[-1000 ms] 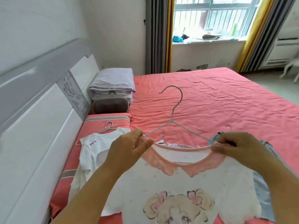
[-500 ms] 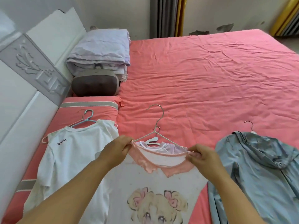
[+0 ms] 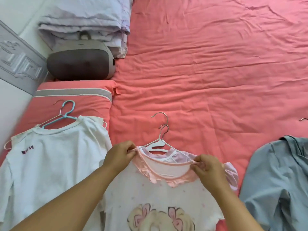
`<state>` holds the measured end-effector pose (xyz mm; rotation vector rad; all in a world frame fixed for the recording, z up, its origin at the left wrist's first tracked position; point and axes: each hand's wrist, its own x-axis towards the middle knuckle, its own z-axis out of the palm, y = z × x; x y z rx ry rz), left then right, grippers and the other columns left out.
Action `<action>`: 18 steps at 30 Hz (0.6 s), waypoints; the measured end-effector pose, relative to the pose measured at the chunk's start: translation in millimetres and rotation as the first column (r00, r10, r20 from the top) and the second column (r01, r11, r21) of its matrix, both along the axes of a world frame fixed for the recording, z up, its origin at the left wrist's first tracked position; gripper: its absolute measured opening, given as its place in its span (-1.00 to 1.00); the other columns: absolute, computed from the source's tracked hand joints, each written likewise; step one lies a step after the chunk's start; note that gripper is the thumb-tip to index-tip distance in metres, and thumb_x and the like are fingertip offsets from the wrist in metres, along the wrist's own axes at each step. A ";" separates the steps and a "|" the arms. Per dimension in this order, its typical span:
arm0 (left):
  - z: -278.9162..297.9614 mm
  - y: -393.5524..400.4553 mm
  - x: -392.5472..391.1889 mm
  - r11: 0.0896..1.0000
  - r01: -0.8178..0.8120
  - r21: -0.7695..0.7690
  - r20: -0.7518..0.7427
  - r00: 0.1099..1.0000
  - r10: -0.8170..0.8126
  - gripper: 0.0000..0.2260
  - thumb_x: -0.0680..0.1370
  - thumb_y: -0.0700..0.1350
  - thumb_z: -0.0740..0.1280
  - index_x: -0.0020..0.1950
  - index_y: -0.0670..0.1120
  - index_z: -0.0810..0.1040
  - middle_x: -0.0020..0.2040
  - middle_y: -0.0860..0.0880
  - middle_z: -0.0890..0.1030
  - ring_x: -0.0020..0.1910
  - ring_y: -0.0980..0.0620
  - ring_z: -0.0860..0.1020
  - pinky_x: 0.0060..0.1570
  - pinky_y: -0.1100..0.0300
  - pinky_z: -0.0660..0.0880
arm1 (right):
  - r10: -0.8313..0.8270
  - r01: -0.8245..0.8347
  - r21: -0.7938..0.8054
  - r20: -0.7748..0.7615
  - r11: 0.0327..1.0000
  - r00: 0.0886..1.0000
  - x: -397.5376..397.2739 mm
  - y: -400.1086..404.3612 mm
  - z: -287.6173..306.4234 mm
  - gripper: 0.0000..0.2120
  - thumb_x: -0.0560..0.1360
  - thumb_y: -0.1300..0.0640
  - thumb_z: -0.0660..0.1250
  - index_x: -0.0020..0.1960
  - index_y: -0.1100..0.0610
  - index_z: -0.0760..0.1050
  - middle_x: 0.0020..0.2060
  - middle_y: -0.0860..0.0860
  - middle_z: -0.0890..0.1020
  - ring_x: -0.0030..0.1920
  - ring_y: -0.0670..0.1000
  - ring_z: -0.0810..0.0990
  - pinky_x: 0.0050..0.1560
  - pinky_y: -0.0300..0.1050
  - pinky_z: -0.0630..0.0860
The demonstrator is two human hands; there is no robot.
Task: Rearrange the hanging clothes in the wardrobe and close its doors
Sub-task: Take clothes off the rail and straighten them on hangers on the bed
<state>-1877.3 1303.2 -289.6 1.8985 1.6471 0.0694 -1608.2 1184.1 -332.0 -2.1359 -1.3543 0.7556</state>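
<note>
A white shirt with a pink frilled collar point(image 3: 160, 194) and a cartoon girl print lies low over the bed on a thin metal hanger point(image 3: 164, 124). My left hand point(image 3: 120, 155) pinches the collar's left end and my right hand point(image 3: 205, 167) pinches its right end. Under it lies a lilac garment point(image 3: 232, 174) on a white hanger point(image 3: 156, 145). A white T-shirt point(image 3: 50, 162) on a blue hanger point(image 3: 65, 114) lies to the left. A blue-grey jacket point(image 3: 276, 180) lies at the right. No wardrobe is in view.
The bed's pink sheet point(image 3: 208, 72) stretches ahead. A pink pillow point(image 3: 73, 100), a grey cushion point(image 3: 80, 65) and a folded lilac blanket point(image 3: 85, 19) sit by the white headboard point(image 3: 15, 60) at the left.
The view has tilted down from the window to the bed. Both hands have lowered the pink-collared shirt and its hanger onto the lilac garment.
</note>
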 end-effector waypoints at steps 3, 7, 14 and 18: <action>-37.9 9.6 0.9 1.000 -0.018 -0.013 -0.024 1.000 0.018 -0.95 0.50 -0.12 0.35 -0.14 0.02 0.57 -0.19 0.08 0.59 -0.14 0.01 0.53 -0.16 0.14 0.44 | 0.011 -0.010 -0.047 0.038 0.999 0.999 -0.9 11.1 -34.4 -0.89 0.31 0.15 0.49 -0.22 0.05 0.57 -0.35 -0.15 0.44 -0.16 0.13 0.48 -0.16 -0.03 0.27; -77.2 14.9 2.5 1.000 -0.029 -0.002 -0.057 0.998 0.029 -0.94 0.51 -0.14 0.33 -0.13 0.01 0.56 -0.13 0.07 0.58 -0.10 0.02 0.52 -0.16 0.15 0.36 | -0.007 0.010 -0.028 0.109 1.000 0.994 -7.2 17.6 -67.5 -0.91 0.32 0.14 0.46 -0.23 0.11 0.57 -0.30 -0.01 0.53 -0.18 0.16 0.48 -0.17 -0.05 0.28; -119.5 8.4 1.4 0.995 -0.090 0.054 -0.025 0.996 0.091 -0.92 0.47 -0.17 0.40 -0.05 -0.08 0.65 -0.12 -0.03 0.51 -0.09 -0.05 0.52 -0.09 0.10 0.43 | -0.019 0.013 0.035 0.187 0.999 0.982 -12.9 12.0 -103.7 -0.88 0.27 0.09 0.37 -0.26 0.14 0.52 -0.27 0.04 0.52 -0.23 0.17 0.46 -0.18 0.05 0.42; -132.9 4.4 3.0 0.973 -0.149 0.176 -0.070 0.984 0.163 -0.89 0.41 -0.13 0.48 -0.08 -0.05 0.68 -0.15 -0.07 0.50 -0.07 -0.14 0.51 -0.06 0.07 0.39 | -0.041 0.035 0.038 0.154 0.999 0.987 -14.3 8.4 -114.1 -0.87 0.33 0.14 0.45 -0.23 0.13 0.51 -0.25 0.04 0.51 -0.17 0.16 0.45 -0.14 0.02 0.35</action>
